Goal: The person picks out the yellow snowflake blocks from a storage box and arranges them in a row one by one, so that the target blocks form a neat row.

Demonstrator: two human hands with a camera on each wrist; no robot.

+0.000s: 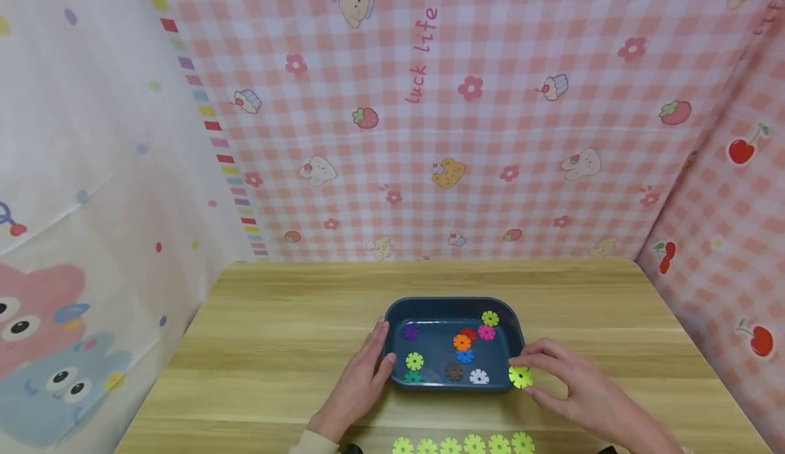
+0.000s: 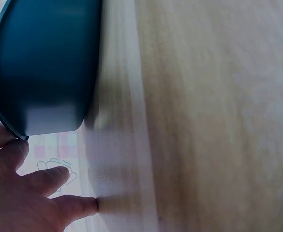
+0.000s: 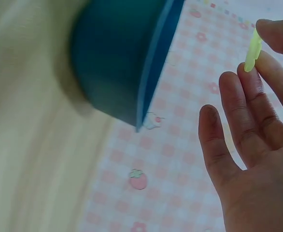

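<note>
A dark blue tray (image 1: 432,386) stands on the table with notched plastic discs inside, among them an orange disc (image 1: 462,342), a purple disc (image 1: 411,331) and a white disc (image 1: 479,376). My left hand (image 1: 362,379) rests against its left end, fingers mostly straight, touching the rim; the left wrist view shows the hand (image 2: 30,188) with its lower fingers spread. Between thumb and fingertips my right hand (image 1: 570,379) pinches a yellow-green disc (image 1: 520,376) at the tray's front right corner. The right wrist view has this disc (image 3: 253,50) edge-on, apart from the tray (image 3: 117,58).
Along the near edge of the wooden table (image 1: 276,331) lies a row of several yellow-green discs (image 1: 475,444), in front of the tray. A pink checked cloth (image 1: 429,133) hangs behind the table, with printed cloths on both sides.
</note>
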